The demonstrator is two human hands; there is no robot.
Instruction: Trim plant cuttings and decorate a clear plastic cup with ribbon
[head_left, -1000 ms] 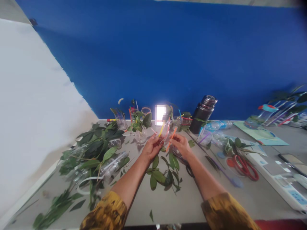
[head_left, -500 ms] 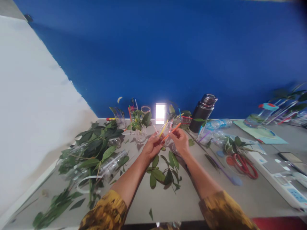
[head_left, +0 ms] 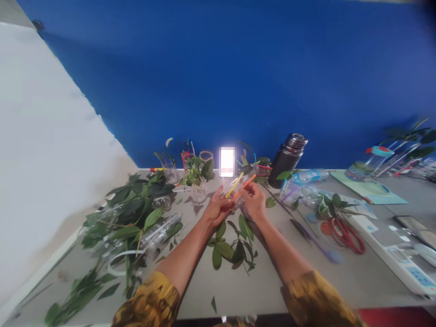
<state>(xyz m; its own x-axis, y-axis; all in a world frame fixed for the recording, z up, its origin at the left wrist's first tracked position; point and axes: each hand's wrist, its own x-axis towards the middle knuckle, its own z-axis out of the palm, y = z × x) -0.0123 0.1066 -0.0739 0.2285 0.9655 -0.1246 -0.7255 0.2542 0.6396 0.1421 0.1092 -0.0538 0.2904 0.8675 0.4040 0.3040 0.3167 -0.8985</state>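
Note:
My left hand [head_left: 216, 207] is closed around a clear plastic cup [head_left: 235, 180], tilted over the middle of the table. A yellow straw [head_left: 234, 185] and a pale straw [head_left: 223, 182] stick up by its fingers. Between the fingertips of my right hand [head_left: 255, 200], an orange straw [head_left: 250, 181] is pinched, slanting across the cup. Whether its lower end is inside the cup or in front of it, I cannot tell. Below both hands, cut green leaves [head_left: 225, 249] lie on the grey table [head_left: 200, 290].
Leafy cuttings [head_left: 127, 204] and clear plastic pieces crowd the left. Clear cups [head_left: 198, 192] with plants stand along the back. To the right are a black thermos [head_left: 285, 162], a plastic bottle [head_left: 310, 175], red-handled scissors [head_left: 347, 236] and a white power strip [head_left: 391, 254].
The yellow straw leans further right and the pale straw stands more upright. My left hand has turned slightly with the cup; my right hand stays on the orange straw.

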